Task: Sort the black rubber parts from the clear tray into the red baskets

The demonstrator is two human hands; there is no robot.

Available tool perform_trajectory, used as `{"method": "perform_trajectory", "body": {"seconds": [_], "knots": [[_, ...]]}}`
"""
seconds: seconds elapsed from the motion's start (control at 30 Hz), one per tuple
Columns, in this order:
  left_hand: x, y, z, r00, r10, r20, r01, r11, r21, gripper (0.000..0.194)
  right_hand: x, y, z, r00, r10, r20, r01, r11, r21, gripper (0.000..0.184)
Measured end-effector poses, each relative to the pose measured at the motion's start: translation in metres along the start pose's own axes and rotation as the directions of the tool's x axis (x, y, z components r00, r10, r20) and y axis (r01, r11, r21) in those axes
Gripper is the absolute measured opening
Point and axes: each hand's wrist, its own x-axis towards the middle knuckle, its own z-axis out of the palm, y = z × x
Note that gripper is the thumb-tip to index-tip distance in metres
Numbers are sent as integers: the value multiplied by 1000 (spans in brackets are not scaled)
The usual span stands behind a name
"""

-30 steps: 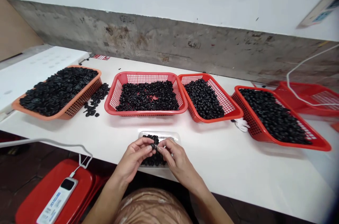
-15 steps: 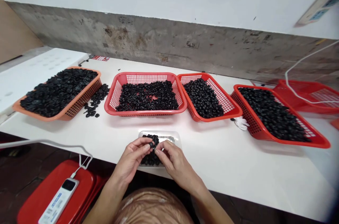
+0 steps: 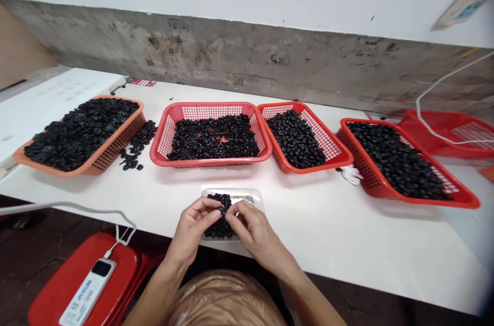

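Note:
Between the thumb and fingers of my left hand (image 3: 195, 225) is a small round black part (image 3: 221, 210). My right hand (image 3: 250, 228) is closed in a pinch right beside it; whatever its fingertips hold is too small to make out. Both hands are over a shallow clear tray (image 3: 259, 197) at the table's front edge. Black parts (image 3: 219, 230) are heaped in the tray's left side, and small shiny bits (image 3: 249, 199) lie in its right side, partly hidden by my right hand.
Behind the tray stand a pinkish-red basket (image 3: 210, 163), a red basket (image 3: 339, 164) and another red basket (image 3: 420, 201), all holding black parts. An orange basket (image 3: 92, 164) is at left, with loose black pieces (image 3: 133, 159) beside it. A white power strip (image 3: 88, 292) lies on a red stool (image 3: 57, 277).
My hands stay nearly in place over the tray, the right fingertips slightly closer to the black part. The view has shifted a little.

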Motion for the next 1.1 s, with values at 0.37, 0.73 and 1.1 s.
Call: {"method": "perform_trajectory", "body": {"seconds": [0.37, 0.73, 1.1], "knots": [[4, -6, -22, 997, 53, 56, -57, 996, 68, 21, 9, -5, 15, 990, -70, -122, 52, 988, -147, 11], [10, 6, -38, 985, -32, 172, 6, 989, 150, 25, 3, -18, 44, 929, -299, -221, 174, 875, -452, 16], [22, 5, -38, 897, -412, 161, 410, 911, 46, 51, -8, -12, 51, 875, -211, -436, 109, 963, -247, 20]]}}
